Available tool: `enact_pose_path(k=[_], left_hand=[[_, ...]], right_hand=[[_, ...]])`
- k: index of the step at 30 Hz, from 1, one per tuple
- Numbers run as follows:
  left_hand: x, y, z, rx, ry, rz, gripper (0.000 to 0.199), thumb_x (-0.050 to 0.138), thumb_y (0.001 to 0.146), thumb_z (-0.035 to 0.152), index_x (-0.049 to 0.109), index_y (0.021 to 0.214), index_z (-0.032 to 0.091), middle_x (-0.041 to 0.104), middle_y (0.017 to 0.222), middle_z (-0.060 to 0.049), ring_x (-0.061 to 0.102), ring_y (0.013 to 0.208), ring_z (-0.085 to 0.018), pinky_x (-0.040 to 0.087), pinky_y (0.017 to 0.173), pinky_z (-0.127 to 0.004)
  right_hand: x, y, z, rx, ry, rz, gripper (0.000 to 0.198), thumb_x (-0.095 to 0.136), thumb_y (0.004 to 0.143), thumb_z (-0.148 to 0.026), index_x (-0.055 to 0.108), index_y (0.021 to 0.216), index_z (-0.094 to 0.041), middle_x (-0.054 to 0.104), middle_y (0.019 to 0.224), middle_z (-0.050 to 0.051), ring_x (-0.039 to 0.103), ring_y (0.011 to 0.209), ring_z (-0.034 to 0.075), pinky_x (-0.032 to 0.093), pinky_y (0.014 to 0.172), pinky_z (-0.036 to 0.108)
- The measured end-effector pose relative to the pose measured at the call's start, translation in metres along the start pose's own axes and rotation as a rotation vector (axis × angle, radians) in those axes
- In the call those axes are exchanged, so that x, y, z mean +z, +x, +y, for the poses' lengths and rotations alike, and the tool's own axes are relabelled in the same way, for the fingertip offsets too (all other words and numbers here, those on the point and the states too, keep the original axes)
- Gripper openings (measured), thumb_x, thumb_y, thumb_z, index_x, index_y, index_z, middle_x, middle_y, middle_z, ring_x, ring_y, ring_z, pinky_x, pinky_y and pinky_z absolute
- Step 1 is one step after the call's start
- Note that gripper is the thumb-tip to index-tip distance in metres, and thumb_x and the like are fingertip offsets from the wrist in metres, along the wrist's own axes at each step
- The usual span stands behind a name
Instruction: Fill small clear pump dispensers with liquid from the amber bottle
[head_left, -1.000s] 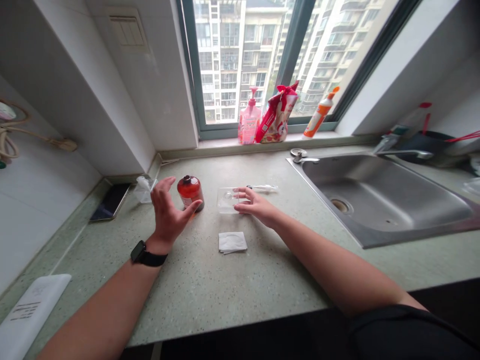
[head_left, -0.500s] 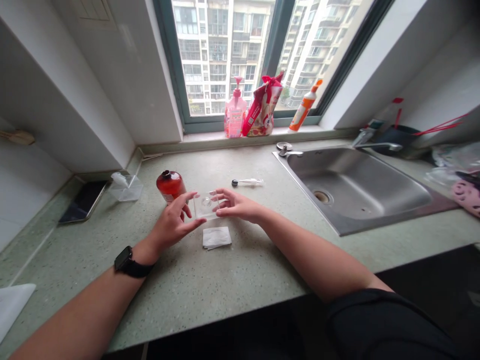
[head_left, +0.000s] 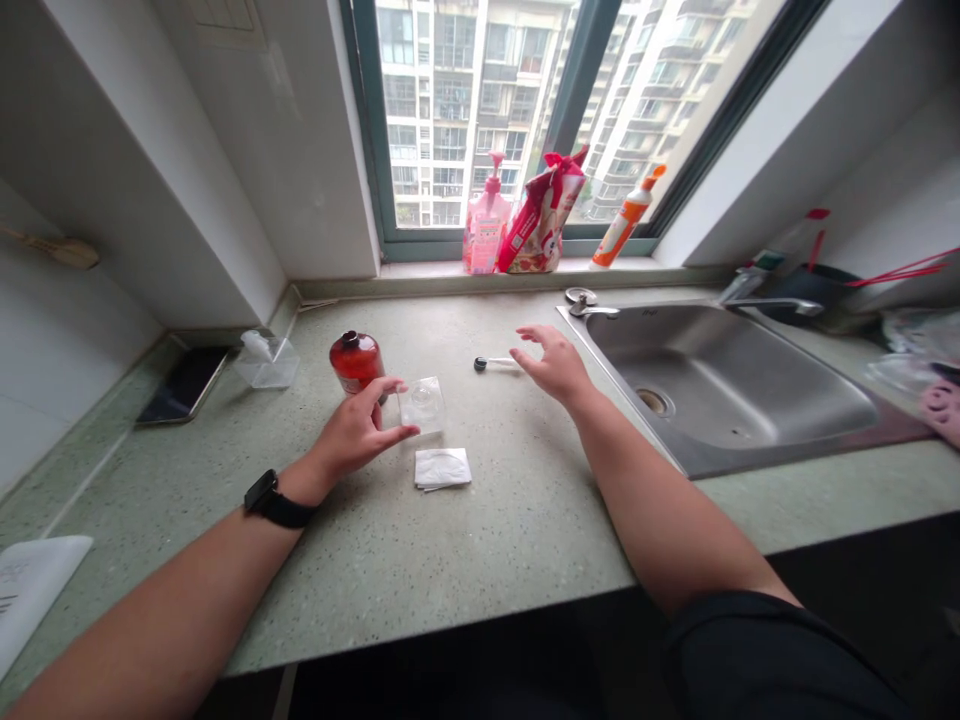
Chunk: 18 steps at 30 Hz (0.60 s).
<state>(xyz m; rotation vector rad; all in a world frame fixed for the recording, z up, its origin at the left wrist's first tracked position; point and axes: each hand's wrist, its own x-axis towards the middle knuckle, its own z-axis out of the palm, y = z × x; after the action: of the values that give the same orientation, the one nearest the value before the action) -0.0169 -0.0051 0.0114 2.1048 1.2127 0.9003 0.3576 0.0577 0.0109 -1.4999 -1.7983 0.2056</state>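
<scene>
My left hand (head_left: 356, 428) grips a clear square plastic box (head_left: 422, 408) by its left side, thumb at the near edge and fingers at the far edge. A round shape shows on the box. My right hand (head_left: 553, 364) is open above the counter, fingers apart, by the right end of a pump head (head_left: 481, 364) with a black collar and pale stem. The hand partly hides that pump head. Behind my left hand stands a red-brown bottle (head_left: 358, 360), its neck uncapped. A folded white tissue (head_left: 443, 468) lies just nearer than the box.
A steel sink (head_left: 742, 380) with a tap (head_left: 780, 304) is on the right. At the back left are a phone (head_left: 184, 385) and a clear container (head_left: 270, 362). A pink pump bottle (head_left: 486, 232), a red bag (head_left: 541, 222) and an orange bottle (head_left: 621, 228) stand on the windowsill.
My right hand has let go of the clear box and moved right, over to the pump head. My left hand still holds the box. The view has shifted slightly.
</scene>
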Motion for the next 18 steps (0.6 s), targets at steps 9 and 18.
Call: enact_pose_path(k=[9,18], left_hand=[[0.002,0.001,-0.006,0.059,0.068,-0.010,0.061,0.085,0.087,0.059,0.069,0.130,0.020,0.072,0.090,-0.002,0.064,0.072,-0.020,0.054,0.071,-0.033],[0.004,0.000,-0.008,0.109,0.082,0.018,0.068,0.086,0.088,0.061,0.067,0.138,0.019,0.076,0.104,-0.008,0.074,0.093,-0.027,0.062,0.085,-0.040]], right_hand=[[0.004,-0.002,0.044,0.020,-0.244,-0.204,0.032,0.083,0.084,-0.038,0.080,0.113,-0.025,0.077,0.124,0.012,0.068,0.125,0.035,0.051,0.115,0.059],[-0.005,-0.001,0.007,0.010,-0.010,-0.083,0.033,0.074,0.090,-0.050,0.080,0.109,-0.024,0.080,0.102,0.008,0.074,0.098,0.029,0.056,0.096,0.046]])
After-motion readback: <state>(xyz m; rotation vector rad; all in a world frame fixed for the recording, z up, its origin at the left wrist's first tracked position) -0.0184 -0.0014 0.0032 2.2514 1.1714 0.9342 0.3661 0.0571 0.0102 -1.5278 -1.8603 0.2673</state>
